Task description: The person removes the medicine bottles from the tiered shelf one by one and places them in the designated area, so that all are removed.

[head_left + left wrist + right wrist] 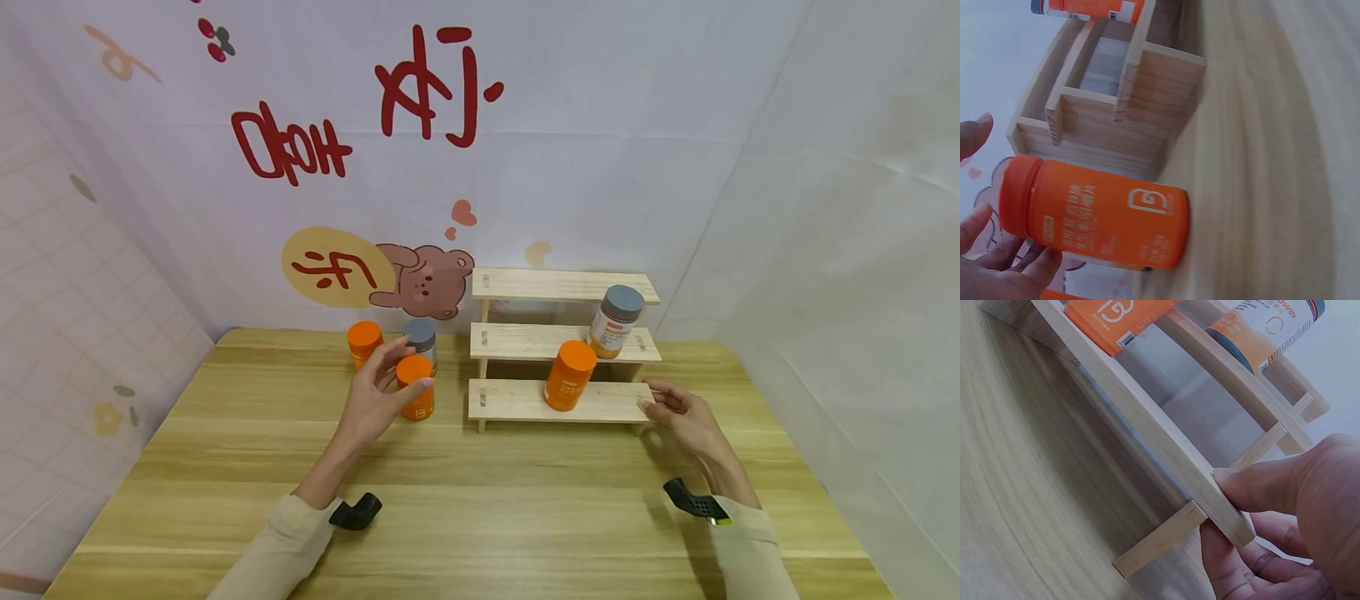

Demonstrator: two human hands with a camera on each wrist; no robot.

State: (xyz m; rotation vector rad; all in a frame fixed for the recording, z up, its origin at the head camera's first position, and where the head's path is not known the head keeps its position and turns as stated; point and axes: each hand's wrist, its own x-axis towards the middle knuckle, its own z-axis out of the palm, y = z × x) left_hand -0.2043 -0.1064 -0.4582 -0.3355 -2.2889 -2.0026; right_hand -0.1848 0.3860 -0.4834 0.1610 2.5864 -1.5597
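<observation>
An orange bottle stands upright on the table, left of a three-tier wooden shelf. My left hand is spread loosely around its cap. In the left wrist view, the thumb is apart from the bottle, while other fingers lie beside and behind it; whether they touch is unclear. My right hand pinches the right end of the lowest board, thumb on top and fingers below, as the right wrist view shows with the board.
Another orange bottle and a grey-capped bottle stand behind my left hand. On the lowest tier is an orange bottle; a grey-capped white bottle sits on the middle tier. A printed cloth hangs behind the table.
</observation>
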